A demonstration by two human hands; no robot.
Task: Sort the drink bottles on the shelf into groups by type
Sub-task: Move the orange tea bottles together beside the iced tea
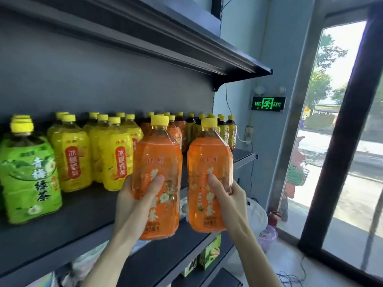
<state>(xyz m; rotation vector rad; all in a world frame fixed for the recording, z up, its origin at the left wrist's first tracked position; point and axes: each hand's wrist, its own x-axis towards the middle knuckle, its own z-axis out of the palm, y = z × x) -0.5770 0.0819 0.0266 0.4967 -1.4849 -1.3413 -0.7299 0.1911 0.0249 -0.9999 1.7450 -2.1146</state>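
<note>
Hands hold two orange bottles, lifted in front of the shelf (87, 206). Your left hand (132, 195) is wrapped tight around the left orange bottle (157, 179); your right hand (230, 195) is clamped on the right orange bottle (209, 175), thumbs across the labels. More orange bottles (176, 127) stand at the shelf's back, right of the yellow bottles (93, 150). Set both upright beside those, labels facing out, bases fully on the shelf.

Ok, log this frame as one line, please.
left hand: holds orange bottle | right hand: holds second orange bottle | both off shelf | green, yellow groups shelved
</note>
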